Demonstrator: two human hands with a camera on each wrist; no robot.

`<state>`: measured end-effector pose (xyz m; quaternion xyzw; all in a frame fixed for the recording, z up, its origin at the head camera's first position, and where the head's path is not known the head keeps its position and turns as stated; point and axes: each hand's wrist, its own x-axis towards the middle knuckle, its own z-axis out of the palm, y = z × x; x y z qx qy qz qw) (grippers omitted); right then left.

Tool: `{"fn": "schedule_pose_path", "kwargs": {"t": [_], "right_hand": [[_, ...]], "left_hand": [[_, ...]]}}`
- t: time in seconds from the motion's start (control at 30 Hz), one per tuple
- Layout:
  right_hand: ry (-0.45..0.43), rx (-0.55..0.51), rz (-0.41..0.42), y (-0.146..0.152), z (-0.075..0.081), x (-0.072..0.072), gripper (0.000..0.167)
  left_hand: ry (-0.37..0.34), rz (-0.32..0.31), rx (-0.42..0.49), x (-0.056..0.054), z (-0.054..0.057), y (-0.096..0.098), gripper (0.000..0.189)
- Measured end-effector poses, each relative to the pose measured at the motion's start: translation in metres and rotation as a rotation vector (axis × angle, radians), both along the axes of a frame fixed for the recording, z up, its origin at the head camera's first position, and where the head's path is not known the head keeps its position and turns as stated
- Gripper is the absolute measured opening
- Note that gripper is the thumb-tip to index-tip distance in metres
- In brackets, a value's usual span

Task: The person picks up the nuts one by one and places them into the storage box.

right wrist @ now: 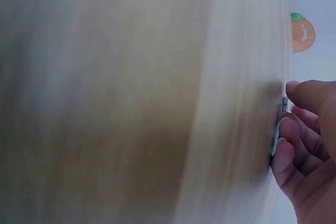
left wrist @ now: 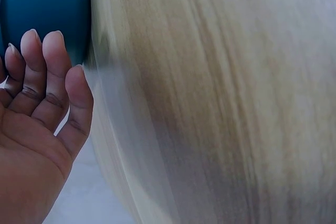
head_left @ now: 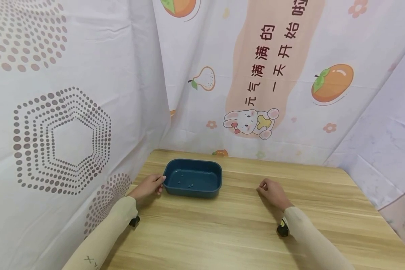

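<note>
blue tray (head_left: 202,182) seemingly against left grip (head_left: 150,186)

My left hand (left wrist: 37,129) shows its palm, fingers gently bent and their tips up at the blue container (left wrist: 47,3), which the frame cuts off. My little finger (left wrist: 79,98) stands apart from the other fingers. Beside me spreads the wood-grained desk (left wrist: 220,66), with a blurred shadow across it; something pale lies beyond its edge.

White printed curtains (head_left: 195,116) hang behind and to both sides of a wood-grain table (head_left: 202,232).
</note>
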<state>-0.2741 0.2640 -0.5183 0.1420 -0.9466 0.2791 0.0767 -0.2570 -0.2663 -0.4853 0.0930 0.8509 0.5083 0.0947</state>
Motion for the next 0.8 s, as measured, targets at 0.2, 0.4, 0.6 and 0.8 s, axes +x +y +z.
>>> {"fn": "schedule_pose_path", "kwargs": {"t": [0.2,0.4,0.6,0.8], "right_hand": [[-0.015,-0.005,-0.017,0.0037,-0.0007,-0.0008,0.014],[-0.016,-0.013,-0.010,0.0050,-0.0015,-0.0033,0.014],[-0.034,-0.030,-0.006,0.0064,-0.0003,-0.0035,0.015],[-0.052,-0.024,-0.020,0.0063,0.0026,-0.0021,0.018]], "left_hand": [[-0.002,0.001,0.001,0.0001,-0.0017,-0.0003,0.039],[-0.016,0.021,0.017,-0.0010,-0.0034,-0.0019,0.039],[-0.011,0.016,0.023,-0.0020,-0.0042,-0.0028,0.039],[-0.014,0.027,-0.006,-0.0013,-0.0020,-0.0011,0.038]]}}
